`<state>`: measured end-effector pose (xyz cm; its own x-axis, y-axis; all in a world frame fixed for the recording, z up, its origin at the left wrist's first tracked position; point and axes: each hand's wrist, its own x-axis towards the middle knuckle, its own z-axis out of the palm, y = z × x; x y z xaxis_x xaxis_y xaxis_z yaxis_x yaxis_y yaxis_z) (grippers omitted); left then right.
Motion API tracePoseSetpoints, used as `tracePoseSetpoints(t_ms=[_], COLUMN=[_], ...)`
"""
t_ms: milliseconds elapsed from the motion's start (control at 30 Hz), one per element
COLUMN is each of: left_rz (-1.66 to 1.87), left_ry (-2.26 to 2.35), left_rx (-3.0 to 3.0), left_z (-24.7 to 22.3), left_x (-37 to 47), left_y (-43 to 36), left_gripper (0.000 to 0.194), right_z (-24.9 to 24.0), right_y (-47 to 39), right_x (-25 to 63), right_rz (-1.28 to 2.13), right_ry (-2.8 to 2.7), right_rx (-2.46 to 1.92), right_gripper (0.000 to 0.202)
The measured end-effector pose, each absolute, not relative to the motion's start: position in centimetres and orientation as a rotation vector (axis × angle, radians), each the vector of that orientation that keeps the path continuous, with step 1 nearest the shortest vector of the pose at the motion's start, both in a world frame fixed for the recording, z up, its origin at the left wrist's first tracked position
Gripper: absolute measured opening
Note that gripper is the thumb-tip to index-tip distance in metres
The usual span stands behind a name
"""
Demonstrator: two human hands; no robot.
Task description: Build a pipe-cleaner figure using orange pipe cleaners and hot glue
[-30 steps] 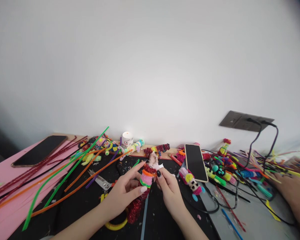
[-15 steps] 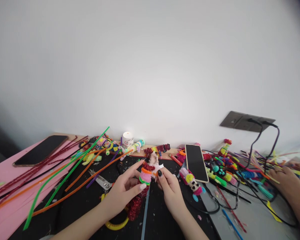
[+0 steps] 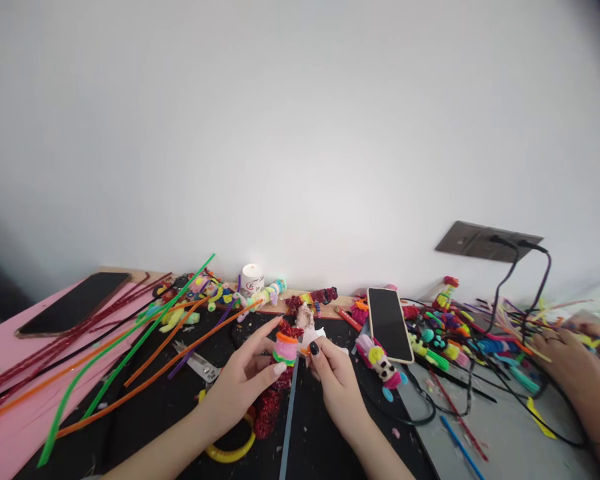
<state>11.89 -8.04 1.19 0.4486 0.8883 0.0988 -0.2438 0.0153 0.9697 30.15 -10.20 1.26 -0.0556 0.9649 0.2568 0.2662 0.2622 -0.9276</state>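
Note:
My left hand [image 3: 247, 370] grips a pipe-cleaner figure [image 3: 285, 349] between thumb and fingers. The figure has pink, orange and green bands with fuzzy red tinsel above. More red tinsel [image 3: 268, 412] hangs below my left hand. Beside it, my right hand [image 3: 336, 380] is closed, thumb against fingers, around a small orange tip at the figure's right side; the rest of that piece is hidden. Under my left wrist lie scissors [image 3: 203, 366] with yellow handles. Just beyond my right hand are a crumpled white piece [image 3: 314, 339] and a brownish fuzzy piece [image 3: 305, 315].
Long pipe cleaners [image 3: 145, 333] spread across the left over pink sheets [image 3: 10, 347] and a dark phone [image 3: 75, 303]. A white cup [image 3: 253, 280] stands by the wall. At right are a pale-edged phone [image 3: 389, 325], finished figures [image 3: 380, 360], cables [image 3: 505, 287] and another person's hand [image 3: 563, 357].
The view has shifted slightly. My hands stay close together at the figure, which has turned a little in my left hand. The other person's hands at right have moved slightly.

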Motion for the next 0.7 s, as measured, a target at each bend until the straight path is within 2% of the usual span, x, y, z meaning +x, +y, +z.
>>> tracePoseSetpoints(t_ms=[700], left_rz=[0.957], left_ry=[0.623], left_rx=[1.277], left_z=[0.7], left_x=[11.8], left_y=[-8.2], left_gripper=[0.058], right_z=[2.2], right_y=[-10.5], right_x=[29.7], right_rz=[0.811], right_ry=[-1.637], right_rx=[-1.224], right_gripper=[0.033])
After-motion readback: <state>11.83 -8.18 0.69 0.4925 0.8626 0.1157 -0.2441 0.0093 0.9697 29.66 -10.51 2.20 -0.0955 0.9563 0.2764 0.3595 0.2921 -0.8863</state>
